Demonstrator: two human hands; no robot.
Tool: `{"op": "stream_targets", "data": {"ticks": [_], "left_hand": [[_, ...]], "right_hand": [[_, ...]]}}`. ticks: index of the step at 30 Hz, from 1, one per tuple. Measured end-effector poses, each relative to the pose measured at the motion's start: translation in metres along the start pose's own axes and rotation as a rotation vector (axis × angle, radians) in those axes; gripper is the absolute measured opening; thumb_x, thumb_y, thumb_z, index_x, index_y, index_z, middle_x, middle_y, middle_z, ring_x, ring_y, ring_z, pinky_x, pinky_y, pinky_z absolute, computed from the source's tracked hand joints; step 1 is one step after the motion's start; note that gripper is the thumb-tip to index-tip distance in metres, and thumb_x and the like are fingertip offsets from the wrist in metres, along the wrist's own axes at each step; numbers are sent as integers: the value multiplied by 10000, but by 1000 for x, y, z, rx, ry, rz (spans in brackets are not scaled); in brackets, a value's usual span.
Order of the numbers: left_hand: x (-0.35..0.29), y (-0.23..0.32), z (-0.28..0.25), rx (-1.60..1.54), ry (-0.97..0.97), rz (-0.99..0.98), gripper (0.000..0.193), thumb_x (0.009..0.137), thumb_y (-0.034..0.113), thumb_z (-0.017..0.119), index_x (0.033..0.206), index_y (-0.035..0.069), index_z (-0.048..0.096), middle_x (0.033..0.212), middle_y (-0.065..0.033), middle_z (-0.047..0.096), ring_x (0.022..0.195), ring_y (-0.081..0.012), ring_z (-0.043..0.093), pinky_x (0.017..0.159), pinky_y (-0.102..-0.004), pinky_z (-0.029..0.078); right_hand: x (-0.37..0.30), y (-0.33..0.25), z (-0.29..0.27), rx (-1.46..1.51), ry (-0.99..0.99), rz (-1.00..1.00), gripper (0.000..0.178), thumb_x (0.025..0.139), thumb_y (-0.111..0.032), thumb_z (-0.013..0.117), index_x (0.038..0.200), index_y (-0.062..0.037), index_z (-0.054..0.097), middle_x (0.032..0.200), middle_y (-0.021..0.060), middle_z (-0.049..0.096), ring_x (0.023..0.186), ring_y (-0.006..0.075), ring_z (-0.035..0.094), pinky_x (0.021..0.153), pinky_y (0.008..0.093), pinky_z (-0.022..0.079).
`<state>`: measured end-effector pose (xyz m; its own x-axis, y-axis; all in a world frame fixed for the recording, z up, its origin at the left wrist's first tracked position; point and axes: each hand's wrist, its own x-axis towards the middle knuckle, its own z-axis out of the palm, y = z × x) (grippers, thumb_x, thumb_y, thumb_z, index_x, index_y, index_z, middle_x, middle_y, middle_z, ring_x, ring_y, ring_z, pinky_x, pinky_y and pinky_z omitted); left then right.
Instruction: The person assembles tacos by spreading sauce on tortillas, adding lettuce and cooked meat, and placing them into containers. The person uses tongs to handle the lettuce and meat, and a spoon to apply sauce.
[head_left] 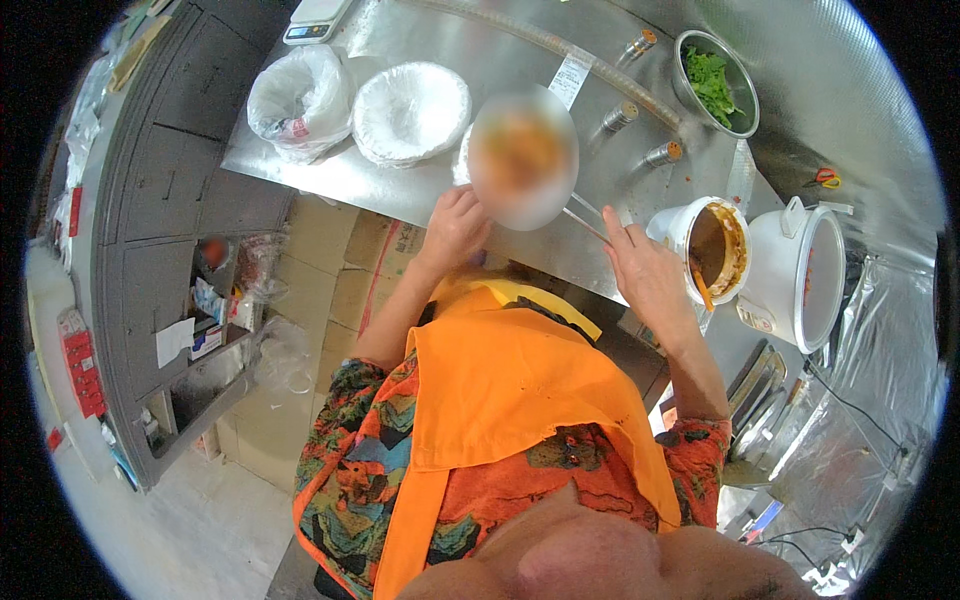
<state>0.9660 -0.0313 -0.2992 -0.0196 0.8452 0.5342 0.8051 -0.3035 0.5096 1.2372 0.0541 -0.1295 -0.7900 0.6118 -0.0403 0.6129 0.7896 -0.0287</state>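
A round bowl (523,155) stands at the table's front edge; it is heavily blurred, with orange and yellow food in it that I cannot name. My left hand (457,228) is closed, its fingers pinching at the bowl's near left rim. On the other side, my right hand (640,262) grips thin metal tongs (586,217), index finger stretched forward. The tongs' two arms reach toward the bowl, and their tips are lost in the blur. Left of the bowl sit a white bowl lined with clear plastic (411,113) and another plastic-lined container (299,104).
By my right hand stand a white bucket of brown sauce (722,240) with an orange-handled utensil and a lidded white bucket (795,275). Behind are several metal shakers (620,117), a steel bowl (745,118) of greens, scissors (826,179) and a scale (316,20). Grey cabinets (165,190) line the left.
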Motion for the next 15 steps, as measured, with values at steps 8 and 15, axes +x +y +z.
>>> {"op": "stream_targets", "data": {"ticks": [8, 15], "left_hand": [[1, -16, -6, -146, -94, 24, 380, 776, 28, 701, 1149, 50, 637, 1148, -103, 629, 1112, -320, 572, 948, -428, 470], [3, -24, -4, -207, -102, 65, 391, 767, 18, 700, 1151, 59, 637, 1151, -92, 630, 1107, -318, 574, 958, -423, 476]], "right_hand": [[-9, -2, -3, 429, -24, 166, 432, 948, -167, 615, 1362, -74, 534, 901, 167, 664, 711, 297, 652, 595, 379, 503], [-20, -5, -4, 842, -43, 415, 434, 950, -138, 616, 1370, -48, 557, 760, 98, 624, 562, 142, 575, 557, 282, 474]]}}
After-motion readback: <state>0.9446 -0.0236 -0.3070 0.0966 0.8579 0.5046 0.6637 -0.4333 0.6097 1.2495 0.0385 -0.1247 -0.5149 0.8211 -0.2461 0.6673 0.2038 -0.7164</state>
